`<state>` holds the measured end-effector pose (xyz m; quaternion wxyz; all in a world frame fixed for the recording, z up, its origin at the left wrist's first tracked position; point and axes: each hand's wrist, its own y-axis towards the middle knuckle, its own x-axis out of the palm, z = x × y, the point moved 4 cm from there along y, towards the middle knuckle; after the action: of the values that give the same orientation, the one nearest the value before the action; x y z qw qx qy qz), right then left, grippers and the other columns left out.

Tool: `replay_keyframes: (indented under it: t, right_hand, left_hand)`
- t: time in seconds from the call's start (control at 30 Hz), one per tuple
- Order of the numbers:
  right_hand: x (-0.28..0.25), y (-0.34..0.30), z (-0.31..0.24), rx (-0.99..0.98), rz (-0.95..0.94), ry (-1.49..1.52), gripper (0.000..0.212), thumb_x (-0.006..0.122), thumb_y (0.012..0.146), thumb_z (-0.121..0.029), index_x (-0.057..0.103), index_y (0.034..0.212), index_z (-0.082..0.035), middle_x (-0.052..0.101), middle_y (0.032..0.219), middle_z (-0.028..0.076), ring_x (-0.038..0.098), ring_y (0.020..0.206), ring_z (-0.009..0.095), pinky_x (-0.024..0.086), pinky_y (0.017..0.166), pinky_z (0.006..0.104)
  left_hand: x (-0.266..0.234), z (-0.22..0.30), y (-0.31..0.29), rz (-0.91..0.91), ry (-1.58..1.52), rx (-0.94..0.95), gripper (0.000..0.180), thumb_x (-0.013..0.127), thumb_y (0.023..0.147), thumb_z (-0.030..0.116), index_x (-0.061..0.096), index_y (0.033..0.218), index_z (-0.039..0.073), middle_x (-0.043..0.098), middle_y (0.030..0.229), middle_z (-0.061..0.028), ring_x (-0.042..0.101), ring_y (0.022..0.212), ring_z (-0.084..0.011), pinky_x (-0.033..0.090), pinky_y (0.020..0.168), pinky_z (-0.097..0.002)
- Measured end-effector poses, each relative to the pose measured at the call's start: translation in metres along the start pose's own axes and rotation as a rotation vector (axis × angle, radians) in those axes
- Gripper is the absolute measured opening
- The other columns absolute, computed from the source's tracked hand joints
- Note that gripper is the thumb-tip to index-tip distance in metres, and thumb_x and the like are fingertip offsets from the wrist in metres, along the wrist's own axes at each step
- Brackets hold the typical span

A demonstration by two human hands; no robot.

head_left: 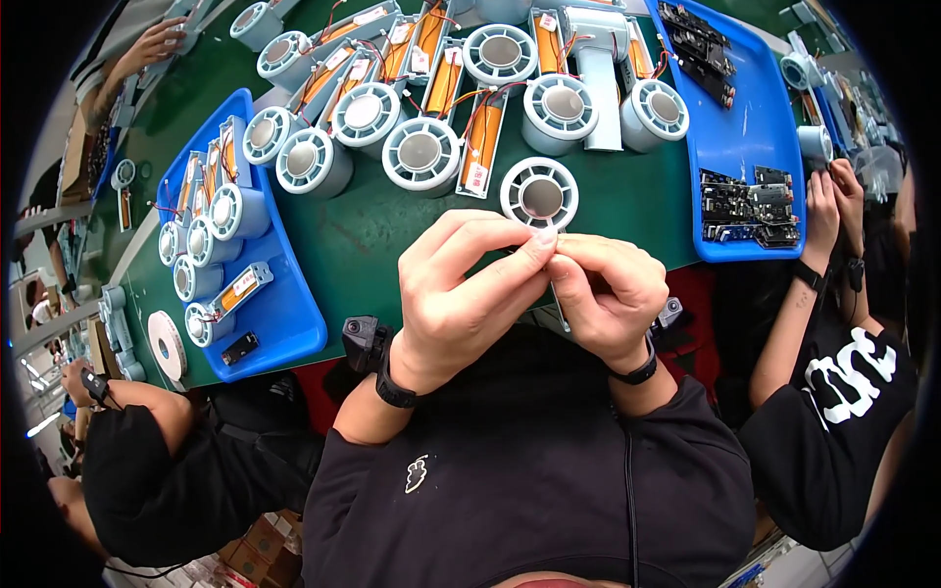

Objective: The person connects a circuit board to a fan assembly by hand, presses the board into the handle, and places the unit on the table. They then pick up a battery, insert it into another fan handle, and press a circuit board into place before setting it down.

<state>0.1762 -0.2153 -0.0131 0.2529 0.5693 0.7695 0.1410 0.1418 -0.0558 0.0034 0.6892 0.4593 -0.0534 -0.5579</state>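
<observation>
A light blue handheld fan [539, 196] with a round grey centre is in front of me, just beyond my fingertips. My left hand [466, 289] is closed, thumb and fingers pinched together at the fan's near rim. Beside it, my right hand [613, 299] is curled closed, its fingertips meeting those of the left. A thin pale edge, apparently the fan's handle, shows below the right fingers. Whatever small part lies between the fingertips is hidden. Close beyond stand several similar fans [421, 155] with orange batteries and thin red and black wires.
To the left, a blue tray [294, 328] holds several fan units. On the right, another blue tray [755, 147] carries black circuit boards [750, 206]. A white tape roll [167, 345] lies at the green table's left edge. Co-workers sit close on both sides.
</observation>
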Motion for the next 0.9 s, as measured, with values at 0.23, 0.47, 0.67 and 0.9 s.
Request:
replay_keyframes:
  t: [0.23, 0.47, 0.67, 0.9]
  right_hand:
    - [-0.003, -0.006, -0.006, 0.022, 0.025, -0.042, 0.019, 0.076, 0.091, -0.004, 0.070, 0.108, 0.004, 0.075, 0.095, 0.013, 0.067, 0.066, 0.016, 0.053, 0.063, 0.0259]
    - [-0.001, -0.007, -0.006, 0.011, -0.087, -0.232, 0.028, 0.080, 0.085, -0.002, 0.065, 0.109, 0.000, 0.068, 0.081, 0.006, 0.049, 0.054, 0.008, 0.039, 0.050, 0.0242]
    - [-0.004, -0.011, -0.017, 0.221, -0.152, -0.137, 0.029, 0.080, 0.082, 0.003, 0.067, 0.108, 0.000, 0.066, 0.076, 0.004, 0.051, 0.054, 0.007, 0.037, 0.049, 0.0240]
    - [-0.015, -0.012, 0.002, 0.185, -0.135, -0.156, 0.021, 0.076, 0.084, 0.009, 0.074, 0.103, 0.000, 0.067, 0.076, 0.005, 0.054, 0.057, 0.009, 0.042, 0.053, 0.0241]
  left_hand:
    - [-0.008, 0.003, -0.005, -0.033, -0.025, -0.272, 0.047, 0.082, 0.076, -0.003, 0.070, 0.121, 0.002, 0.068, 0.097, -0.0078, 0.069, 0.083, -0.0212, 0.059, 0.072, -0.0323]
    - [-0.001, -0.011, -0.020, 0.070, -0.427, -0.720, 0.059, 0.077, 0.087, -0.002, 0.053, 0.140, -0.001, 0.064, 0.101, -0.0097, 0.069, 0.086, -0.0164, 0.061, 0.082, -0.0299]
    - [-0.006, -0.013, -0.019, -0.057, -0.370, -0.749, 0.055, 0.075, 0.090, -0.002, 0.052, 0.141, -0.001, 0.063, 0.110, -0.0080, 0.068, 0.095, -0.0147, 0.057, 0.087, -0.0285]
    - [-0.018, -0.005, -0.008, -0.222, -0.187, -0.533, 0.043, 0.078, 0.085, -0.003, 0.066, 0.126, 0.001, 0.065, 0.111, -0.0091, 0.067, 0.097, -0.0193, 0.055, 0.087, -0.0320]
